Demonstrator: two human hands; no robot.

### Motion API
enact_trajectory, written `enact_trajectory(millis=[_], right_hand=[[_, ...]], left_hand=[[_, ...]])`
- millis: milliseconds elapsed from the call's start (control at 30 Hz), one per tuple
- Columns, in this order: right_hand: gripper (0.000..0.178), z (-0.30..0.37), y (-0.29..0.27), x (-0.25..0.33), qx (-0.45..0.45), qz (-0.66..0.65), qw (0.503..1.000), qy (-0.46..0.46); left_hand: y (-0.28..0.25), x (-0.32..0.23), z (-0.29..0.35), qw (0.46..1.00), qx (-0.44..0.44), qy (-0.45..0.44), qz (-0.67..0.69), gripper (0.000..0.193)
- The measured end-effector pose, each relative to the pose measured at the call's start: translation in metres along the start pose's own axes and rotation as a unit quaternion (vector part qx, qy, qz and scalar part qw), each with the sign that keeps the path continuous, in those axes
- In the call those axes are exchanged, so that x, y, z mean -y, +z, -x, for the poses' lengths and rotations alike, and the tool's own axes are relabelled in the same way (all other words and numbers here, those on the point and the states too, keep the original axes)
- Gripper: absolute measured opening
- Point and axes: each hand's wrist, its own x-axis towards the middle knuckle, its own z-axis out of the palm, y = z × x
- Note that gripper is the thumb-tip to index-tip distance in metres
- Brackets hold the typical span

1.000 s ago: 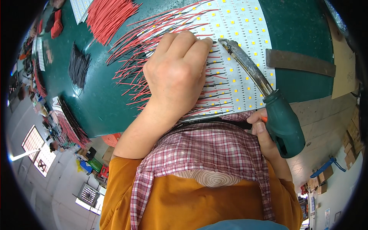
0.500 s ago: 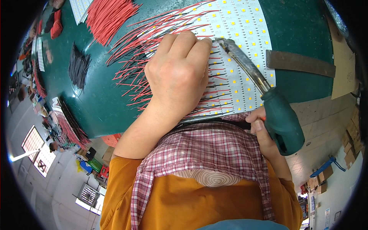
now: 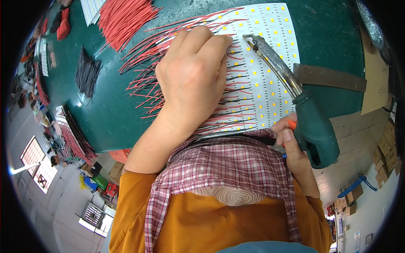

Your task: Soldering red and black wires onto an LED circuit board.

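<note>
A white LED board (image 3: 276, 55) dotted with yellow LEDs lies on the bench, with red and black wires (image 3: 147, 69) fixed along it in rows and trailing left. My left hand (image 3: 192, 69) is closed over these wires, thumb and forefinger pinched at the board; the wire between them is mostly hidden. In my right hand (image 3: 293, 145) is a green-handled soldering gun (image 3: 316, 128), a finger at its orange trigger. Its tip stands over the board, a little to the right of my left fingertips.
On the green bench (image 3: 114, 122) lie a red wire bundle (image 3: 126, 21) and a black wire bundle (image 3: 87, 74). A dark flat metal strip (image 3: 329, 77) rests right of the board, beside brown cardboard (image 3: 375, 71). Finished-looking wired strips (image 3: 74, 137) sit at the left edge.
The soldering gun's tip has risen slightly and drawn away from my left fingertips, leaving a gap. My left hand has shifted a little up and left and remains pinched.
</note>
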Motion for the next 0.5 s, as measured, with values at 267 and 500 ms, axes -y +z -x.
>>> enact_trajectory(millis=[267,500], right_hand=[[0.011,0.0001,0.0031,0.0012,-0.021,0.027,0.999,-0.005],[0.018,0.0004,0.0025,0.0015,-0.013,0.029,0.999,-0.005]], left_hand=[[0.0031,-0.0027,-0.0006,0.999,-0.002,0.019,-0.043,0.017],[0.0055,-0.0039,-0.0021,0.998,0.000,0.023,-0.056,0.014]])
